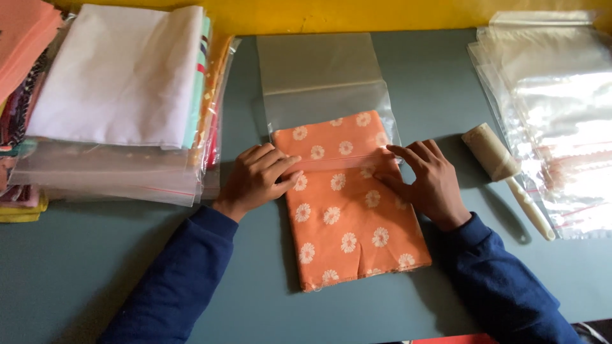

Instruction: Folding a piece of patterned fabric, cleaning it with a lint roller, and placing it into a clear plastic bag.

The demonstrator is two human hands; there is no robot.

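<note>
Meanwhile, a grey table [76, 267] bears stacked bagged fabrics [121, 95] beyond the left hand [258, 178]. Between both hands, an orange daisy-print cloth [347, 216] sits partly inside a clear plastic bag [319, 76]. The left hand and right hand [427, 181], fingers extended, press the bag's mouth. A lint roller [500, 169] lies right.

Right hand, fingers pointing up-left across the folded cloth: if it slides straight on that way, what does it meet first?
Probably the mouth edge of the clear plastic bag, which overlaps the orange daisy-print folded cloth just ahead of the right hand. The fingertips already rest about on that edge. Beyond it lies only bag and grey table.
</note>
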